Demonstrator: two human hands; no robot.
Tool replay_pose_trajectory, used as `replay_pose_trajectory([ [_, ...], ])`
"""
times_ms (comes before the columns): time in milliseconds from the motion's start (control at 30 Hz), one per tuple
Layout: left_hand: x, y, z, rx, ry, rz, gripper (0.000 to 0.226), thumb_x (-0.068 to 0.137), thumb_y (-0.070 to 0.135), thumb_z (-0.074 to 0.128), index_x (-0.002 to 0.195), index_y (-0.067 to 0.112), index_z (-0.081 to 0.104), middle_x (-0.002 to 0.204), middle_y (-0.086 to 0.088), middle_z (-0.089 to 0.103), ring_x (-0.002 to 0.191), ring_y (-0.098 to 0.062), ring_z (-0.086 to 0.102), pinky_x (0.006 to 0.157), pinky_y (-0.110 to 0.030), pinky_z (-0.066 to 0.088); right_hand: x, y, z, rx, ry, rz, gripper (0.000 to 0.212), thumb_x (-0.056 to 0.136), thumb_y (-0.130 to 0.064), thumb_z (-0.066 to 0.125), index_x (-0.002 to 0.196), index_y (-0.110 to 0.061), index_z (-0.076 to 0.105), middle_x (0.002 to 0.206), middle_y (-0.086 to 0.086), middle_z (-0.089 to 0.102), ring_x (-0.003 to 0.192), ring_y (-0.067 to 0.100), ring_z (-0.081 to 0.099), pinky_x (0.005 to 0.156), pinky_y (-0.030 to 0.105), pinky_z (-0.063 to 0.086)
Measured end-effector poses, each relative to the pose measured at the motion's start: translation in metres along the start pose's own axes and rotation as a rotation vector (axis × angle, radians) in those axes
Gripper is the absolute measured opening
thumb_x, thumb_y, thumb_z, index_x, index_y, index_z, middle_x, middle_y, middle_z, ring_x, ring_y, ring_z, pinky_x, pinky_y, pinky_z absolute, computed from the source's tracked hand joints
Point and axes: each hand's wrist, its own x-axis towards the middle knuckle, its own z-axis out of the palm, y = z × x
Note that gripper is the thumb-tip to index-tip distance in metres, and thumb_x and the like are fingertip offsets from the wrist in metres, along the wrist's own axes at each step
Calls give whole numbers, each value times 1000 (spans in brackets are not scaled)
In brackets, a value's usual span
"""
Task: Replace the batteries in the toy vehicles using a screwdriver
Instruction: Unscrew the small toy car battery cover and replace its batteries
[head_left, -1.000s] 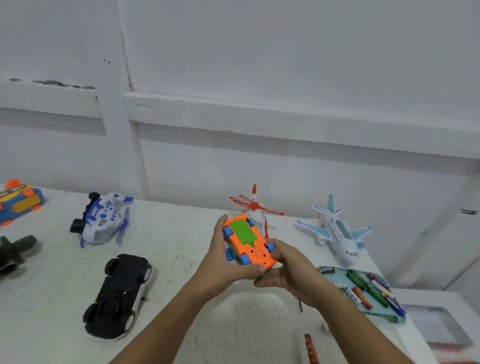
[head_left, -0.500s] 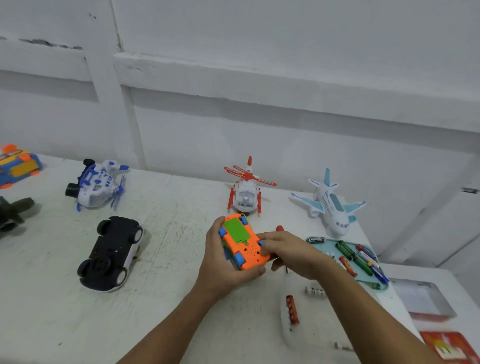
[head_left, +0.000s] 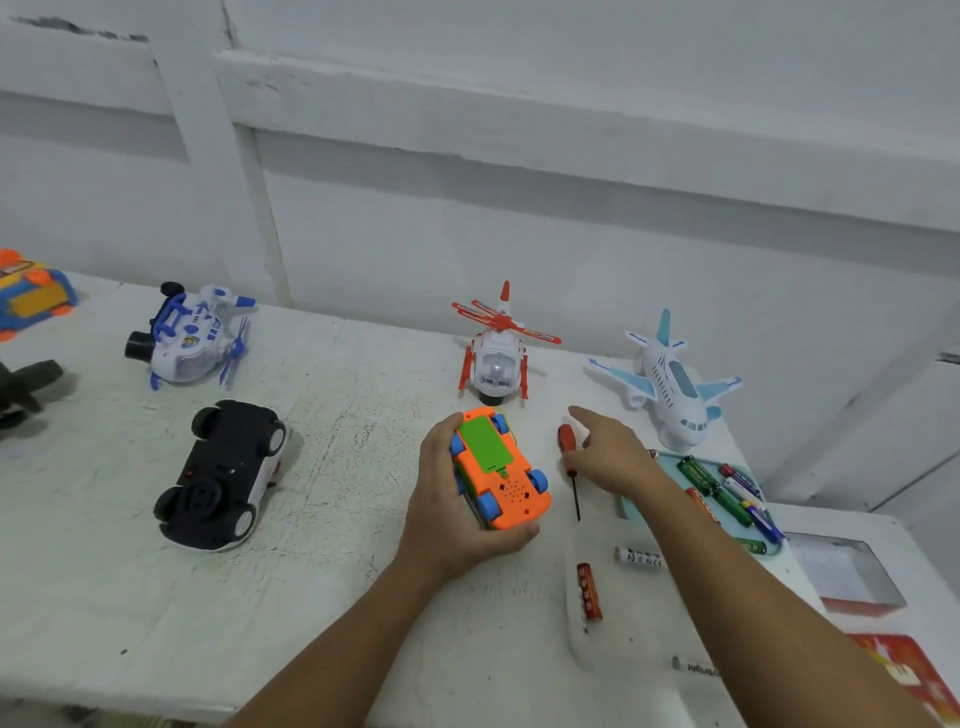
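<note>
My left hand (head_left: 447, 514) grips an orange toy car (head_left: 498, 470) turned upside down just above the table, its green battery cover facing up and blue wheels showing. A red-handled screwdriver (head_left: 567, 441) lies on the table just right of the car, its thin shaft pointing toward me. My right hand (head_left: 610, 452) hovers at the screwdriver with fingers stretched out, thumb close to the handle, holding nothing. A teal tray (head_left: 627, 506) to the right holds several batteries (head_left: 727, 493).
A red battery (head_left: 589, 592) and a white battery (head_left: 640, 557) lie near my right forearm. On the table also stand a black car (head_left: 223, 475) on its roof, a red-white helicopter (head_left: 496, 358), a white airplane (head_left: 670, 389) and a blue-white helicopter (head_left: 192, 338). The wall rises behind.
My left hand lowered the orange car toward the table. My right hand let go of the car and moved right to the screwdriver. The view tilted down.
</note>
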Motion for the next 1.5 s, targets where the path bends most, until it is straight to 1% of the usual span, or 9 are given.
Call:
replay_pose_trajectory([
  [67,0,-1,0,-1,0,12,108,52,51,86,139,35,24,137,13,34,129,-15,43,92,-31,55,1,-3,5,-18,-61,12,76,84,-19,67,151,-17,30,138,11,50,114,30,57,87,34,51],
  [133,0,-3,1,-4,-3,29,107,53,52,85,139,34,25,137,14,34,130,-13,42,93,-25,53,2,-5,8,-32,-63,9,66,84,-14,66,144,-13,39,132,12,52,103,30,61,81,36,56],
  [233,1,-6,1,18,-1,51,106,53,56,84,139,35,25,137,18,32,130,-9,40,92,-14,48,4,-4,8,48,-57,36,69,83,-3,65,144,-24,39,130,10,53,96,26,62,65,30,57],
  [400,2,-8,0,75,13,69,95,52,58,82,130,40,30,138,-1,33,125,-3,39,86,-8,46,-7,-13,-9,525,157,-24,63,85,7,60,134,-28,40,92,14,60,67,26,67,63,41,62],
  [500,3,-10,1,102,11,58,93,51,61,80,128,42,31,140,-4,33,125,-3,39,89,-18,50,-22,-28,-23,914,384,-118,63,87,7,60,133,-29,37,96,14,58,69,23,68,65,40,62],
  [600,3,-13,1,127,7,49,95,51,64,79,129,43,30,142,-4,31,127,-9,39,91,-31,54,-41,-43,-26,1121,436,-202,64,89,8,59,132,-32,34,92,12,59,67,21,68,66,36,61],
  [867,6,-18,4,144,15,42,97,52,79,70,130,41,28,141,-10,36,126,-19,43,94,-33,52,-55,-50,-2,1118,351,-230,64,92,5,56,132,-37,30,101,15,55,73,20,69,59,36,60],
  [1000,5,-18,4,144,12,51,94,52,69,75,129,45,27,141,-9,35,126,-18,42,94,-35,53,-54,-48,3,1131,332,-192,66,93,4,56,137,-35,28,105,16,54,75,20,69,59,39,60],
  [1500,6,-18,4,151,8,45,94,52,67,75,129,44,27,140,-9,36,129,-24,41,93,-49,54,-55,-50,4,1149,336,-167,64,95,3,53,135,-39,27,106,15,54,76,19,68,56,35,59],
])
